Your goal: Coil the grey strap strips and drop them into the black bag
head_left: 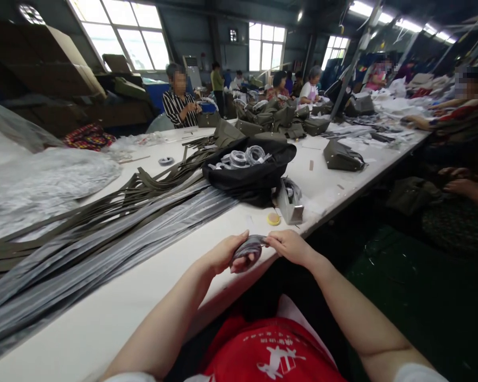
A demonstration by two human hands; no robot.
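One coil of flat grey strap (245, 246) hangs in the left hand (225, 253), its fingers curled through the ring, as the right hand (290, 247) pinches a stretch of it just beside, over the near edge of a long white table (207, 231). Below both hands, onlookers see a red apron with white print (258, 347). Just beyond them lie a round, yellow-rimmed disc (273, 218) and a grey, open-topped box (293, 215); farther on, a black cloth sack (247, 183) brims with grey coils (238, 158). Left of the hands stretch long dark-olive strips (143, 187) and grey strips (99, 254). Well beyond, a worker in a black-and-white striped shirt (177, 109) faces them.
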